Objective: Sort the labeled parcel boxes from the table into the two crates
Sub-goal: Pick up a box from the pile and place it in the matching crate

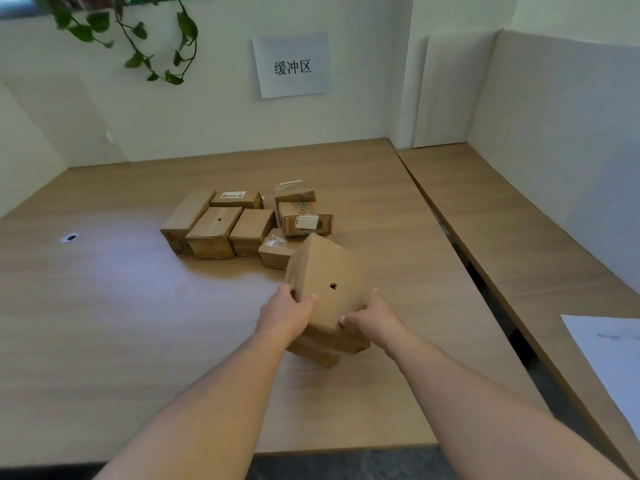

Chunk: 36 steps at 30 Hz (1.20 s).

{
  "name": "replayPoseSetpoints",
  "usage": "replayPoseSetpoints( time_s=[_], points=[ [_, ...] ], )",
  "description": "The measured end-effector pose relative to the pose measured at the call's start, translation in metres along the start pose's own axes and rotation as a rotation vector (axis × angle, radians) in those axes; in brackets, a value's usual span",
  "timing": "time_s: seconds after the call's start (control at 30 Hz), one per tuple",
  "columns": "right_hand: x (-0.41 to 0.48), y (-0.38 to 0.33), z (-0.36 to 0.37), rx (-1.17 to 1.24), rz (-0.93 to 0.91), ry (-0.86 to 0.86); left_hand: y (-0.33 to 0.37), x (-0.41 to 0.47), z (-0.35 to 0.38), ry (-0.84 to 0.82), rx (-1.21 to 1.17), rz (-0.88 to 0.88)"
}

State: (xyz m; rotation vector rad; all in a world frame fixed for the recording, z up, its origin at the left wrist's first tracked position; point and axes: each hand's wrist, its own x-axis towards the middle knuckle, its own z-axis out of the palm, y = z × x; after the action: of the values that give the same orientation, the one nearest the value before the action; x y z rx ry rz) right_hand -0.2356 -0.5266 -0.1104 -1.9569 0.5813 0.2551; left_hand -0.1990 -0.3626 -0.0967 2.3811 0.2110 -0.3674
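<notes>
**Rotate it to find the label**

Left of your hands, a cluster of brown cardboard parcel boxes (239, 225) sits on the pale wooden desk (104, 323). Your left grip (287, 313) curls round the left edge of the plain brown cardboard box (329, 275) tilted over the near desk; your right grip (372, 320) clamps its right corner. Hold firm and rotate slowly: the face towards you shows no label. No crate is visible.

We see a white paper sign (292, 65) on the back wall (214, 109), printed 缓冲区; to its left a leafy green vine (138, 39) trails down from above; white partition panels (554, 133) stand at the right, behind a neighbouring wooden tabletop (502, 202); a faintly printed white sheet (613, 368) lies at its near end; dark floor (346, 465) shows below.
</notes>
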Motion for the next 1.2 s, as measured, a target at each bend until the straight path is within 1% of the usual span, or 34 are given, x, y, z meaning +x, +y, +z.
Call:
replayPoseSetpoints(
  time_s=[0.03, 0.1, 0.17, 0.23, 0.37, 0.5, 0.57, 0.63, 0.73, 0.83, 0.93, 1.07, 1.13, 1.2],
  points=[
    [0.004, -0.002, -0.002, 0.035, -0.007, 0.0, 0.0, 0.002, -0.003, -0.007, 0.001, -0.02],
    [0.013, -0.009, -0.004, 0.084, -0.02, -0.037, -0.003, 0.002, -0.01, -0.044, -0.095, -0.072],
    [0.018, -0.02, -0.002, 0.08, -0.039, -0.122, -0.009, -0.002, -0.019, -0.074, -0.228, -0.108],
    [0.023, -0.033, 0.004, 0.031, -0.075, -0.23, -0.017, -0.007, -0.028, -0.054, -0.287, -0.149],
    [0.027, -0.06, 0.029, -0.029, -0.132, -0.355, -0.038, -0.018, -0.052, 0.085, -0.422, -0.256],
    [0.022, -0.083, 0.067, -0.095, -0.198, -0.45, -0.055, -0.032, -0.073, 0.296, -0.509, -0.34],
    [0.014, -0.091, 0.085, -0.124, -0.229, -0.485, -0.066, -0.038, -0.085, 0.374, -0.535, -0.361],
    [0.007, -0.098, 0.101, -0.143, -0.283, -0.529, -0.078, -0.044, -0.098, 0.412, -0.54, -0.384],
    [-0.008, -0.111, 0.122, -0.175, -0.352, -0.593, -0.096, -0.059, -0.115, 0.421, -0.557, -0.423],
    [-0.023, -0.131, 0.142, -0.212, -0.367, -0.659, -0.113, -0.073, -0.131, 0.462, -0.696, -0.471],
    [-0.041, -0.152, 0.166, -0.27, -0.4, -0.671, -0.132, -0.086, -0.152, 0.51, -0.783, -0.497],
    [-0.07, -0.175, 0.211, -0.352, -0.486, -0.653, -0.17, -0.102, -0.182, 0.642, -0.78, -0.574],
    [-0.089, -0.183, 0.24, -0.384, -0.544, -0.633, -0.197, -0.113, -0.201, 0.704, -0.818, -0.576],
    [-0.108, -0.189, 0.271, -0.418, -0.585, -0.631, -0.227, -0.125, -0.221, 0.73, -0.865, -0.563]
  ],
)
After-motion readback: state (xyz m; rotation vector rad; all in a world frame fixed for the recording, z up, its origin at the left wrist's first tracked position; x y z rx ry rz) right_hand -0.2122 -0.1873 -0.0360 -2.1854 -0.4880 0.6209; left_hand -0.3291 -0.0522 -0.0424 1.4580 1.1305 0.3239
